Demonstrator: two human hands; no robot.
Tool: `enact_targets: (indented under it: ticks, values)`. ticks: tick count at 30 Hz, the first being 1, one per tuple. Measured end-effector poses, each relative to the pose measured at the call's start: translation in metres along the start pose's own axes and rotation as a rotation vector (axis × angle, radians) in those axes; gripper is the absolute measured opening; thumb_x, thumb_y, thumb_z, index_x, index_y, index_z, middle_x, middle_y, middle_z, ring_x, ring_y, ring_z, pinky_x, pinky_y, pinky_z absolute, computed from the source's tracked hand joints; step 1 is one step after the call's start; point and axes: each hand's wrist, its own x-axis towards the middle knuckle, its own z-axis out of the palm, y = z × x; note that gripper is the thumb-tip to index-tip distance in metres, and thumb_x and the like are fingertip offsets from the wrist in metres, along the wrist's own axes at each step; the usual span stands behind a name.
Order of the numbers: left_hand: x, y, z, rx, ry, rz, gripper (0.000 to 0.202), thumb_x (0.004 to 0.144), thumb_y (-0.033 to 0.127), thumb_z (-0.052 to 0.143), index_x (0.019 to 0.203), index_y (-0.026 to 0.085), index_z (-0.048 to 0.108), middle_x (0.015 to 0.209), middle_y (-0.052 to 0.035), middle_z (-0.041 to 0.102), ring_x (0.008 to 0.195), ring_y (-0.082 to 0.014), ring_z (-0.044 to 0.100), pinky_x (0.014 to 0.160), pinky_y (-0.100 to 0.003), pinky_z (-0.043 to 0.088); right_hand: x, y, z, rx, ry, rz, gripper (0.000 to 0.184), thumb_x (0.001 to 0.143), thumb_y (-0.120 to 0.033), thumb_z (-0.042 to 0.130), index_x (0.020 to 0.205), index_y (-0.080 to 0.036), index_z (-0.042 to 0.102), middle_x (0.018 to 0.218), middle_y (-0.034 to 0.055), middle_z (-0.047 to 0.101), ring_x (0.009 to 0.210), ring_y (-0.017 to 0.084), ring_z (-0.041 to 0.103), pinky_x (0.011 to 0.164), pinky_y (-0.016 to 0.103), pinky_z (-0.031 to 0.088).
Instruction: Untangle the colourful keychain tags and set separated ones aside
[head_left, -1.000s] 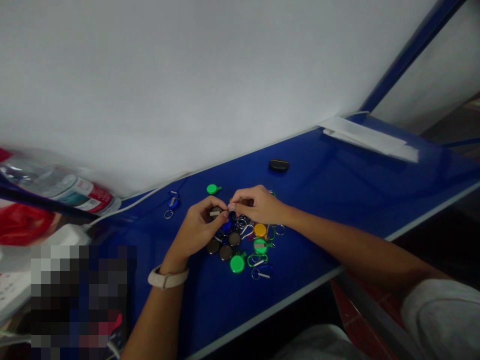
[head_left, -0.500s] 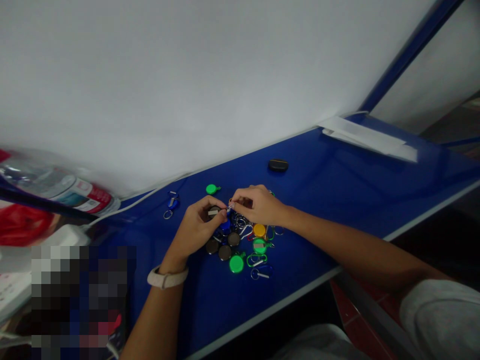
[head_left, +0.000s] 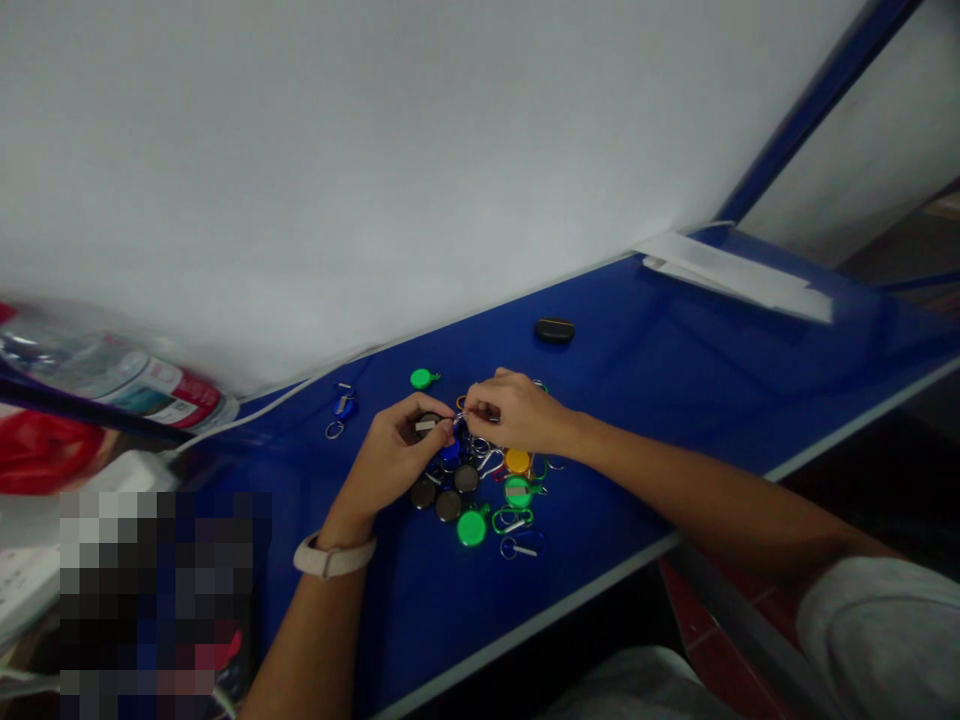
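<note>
Over a pile of badge reels, my left hand (head_left: 395, 450) pinches a blue badge reel (head_left: 450, 452) between thumb and index finger. My right hand (head_left: 519, 412) is closed in a pinch just beside it, on a small shiny metal piece at the reel's end, too small to make out. Around and below the fingers lie several dark reels (head_left: 448, 505), a yellow reel (head_left: 517, 461), green reels (head_left: 472, 527), and metal rings and carabiners. A green carabiner (head_left: 513, 520) and a blue carabiner with a ring (head_left: 519, 546) lie nearest me. My fingers hide part of the pile.
On the blue table (head_left: 600, 500), another green reel (head_left: 421, 379) and a blue reel with rings (head_left: 344, 408) lie apart. A black oval case (head_left: 555, 330) sits farther back, white papers (head_left: 742, 275) at right. A bottle (head_left: 142, 380), cable and power strip (head_left: 135, 485) are left.
My right fingers have curled slightly more and shifted a little beside the blue reel. My left hand keeps its pinch; the pile looks the same.
</note>
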Motion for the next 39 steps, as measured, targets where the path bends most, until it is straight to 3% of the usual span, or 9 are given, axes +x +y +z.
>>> enact_targets:
  ticks: [6, 20, 25, 29, 39]
  values:
    - [-0.001, -0.001, -0.002, 0.011, 0.004, -0.001, 0.021, 0.087, 0.035, 0.074, 0.096, 0.016, 0.07, 0.081, -0.0031, 0.07, 0.073, -0.0162, 0.067, 0.068, -0.027, 0.051, 0.001, 0.001, 0.0, 0.029, -0.002, -0.036, 0.014, 0.089, -0.019, 0.061, 0.075, -0.017, 0.062, 0.064, -0.0033, 0.062, 0.059, 0.01, 0.051, 0.075, 0.028, 0.039]
    - [-0.001, 0.002, -0.001, 0.005, 0.007, -0.018, 0.023, 0.088, 0.035, 0.074, 0.098, 0.015, 0.069, 0.081, -0.0023, 0.069, 0.073, -0.0148, 0.065, 0.068, -0.026, 0.05, 0.0, 0.0, 0.0, -0.082, -0.086, -0.096, 0.026, 0.102, -0.027, 0.055, 0.082, -0.016, 0.068, 0.069, 0.0003, 0.066, 0.069, 0.014, 0.056, 0.082, 0.03, 0.036]
    - [-0.001, 0.003, -0.001, -0.009, 0.021, -0.003, 0.022, 0.088, 0.035, 0.073, 0.095, 0.015, 0.069, 0.079, -0.0013, 0.069, 0.071, -0.0137, 0.064, 0.066, -0.025, 0.049, 0.002, -0.003, -0.004, -0.098, -0.055, -0.01, 0.027, 0.103, -0.027, 0.053, 0.086, -0.016, 0.071, 0.08, 0.0024, 0.073, 0.074, 0.015, 0.063, 0.08, 0.03, 0.034]
    - [0.0, 0.002, 0.0, -0.007, 0.029, 0.006, 0.021, 0.088, 0.034, 0.073, 0.094, 0.015, 0.069, 0.078, -0.0007, 0.068, 0.07, -0.013, 0.063, 0.066, -0.024, 0.048, 0.002, -0.007, -0.006, -0.154, -0.036, 0.053, 0.03, 0.104, -0.028, 0.052, 0.084, -0.015, 0.07, 0.079, 0.0024, 0.072, 0.075, 0.015, 0.063, 0.078, 0.031, 0.031]
    - [0.0, -0.002, 0.003, 0.005, 0.028, 0.027, 0.015, 0.085, 0.029, 0.074, 0.09, 0.015, 0.069, 0.083, -0.0024, 0.069, 0.073, -0.0143, 0.062, 0.067, -0.026, 0.047, 0.002, -0.012, -0.004, -0.22, -0.022, 0.147, 0.033, 0.1, -0.029, 0.056, 0.07, -0.015, 0.06, 0.067, -0.0005, 0.06, 0.062, 0.011, 0.045, 0.074, 0.031, 0.028]
